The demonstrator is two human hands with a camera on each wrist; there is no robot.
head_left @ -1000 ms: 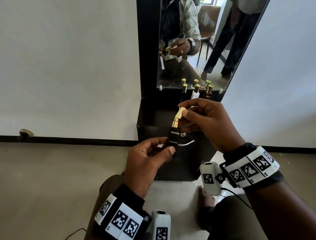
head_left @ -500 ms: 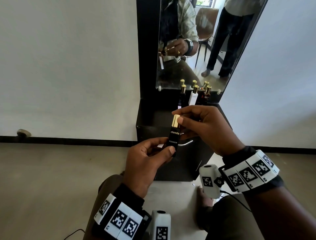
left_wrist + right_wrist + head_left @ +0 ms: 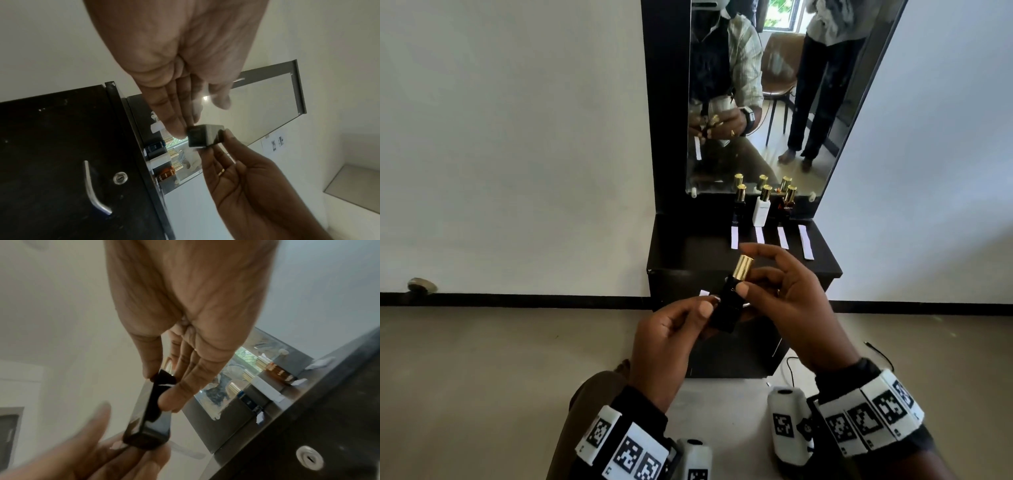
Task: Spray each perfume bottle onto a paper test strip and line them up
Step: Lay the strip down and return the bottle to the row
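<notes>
Each forearm carries a black sleeve cuff overlaid by a white segmented wristband (image 3: 870,419) printed with square black-and-white fiducial markers; the left wristband (image 3: 619,445) is of the same construction. A white rounded camera module (image 3: 786,423) bearing its own marker is fixed beneath the right wrist, and a matching module (image 3: 695,460) sits beneath the left. A thin black cable (image 3: 792,368) runs near the right module. The right hand (image 3: 236,178) wears a gold ring (image 3: 221,171) on one finger. Brown trousers (image 3: 582,404) cover the left knee.
</notes>
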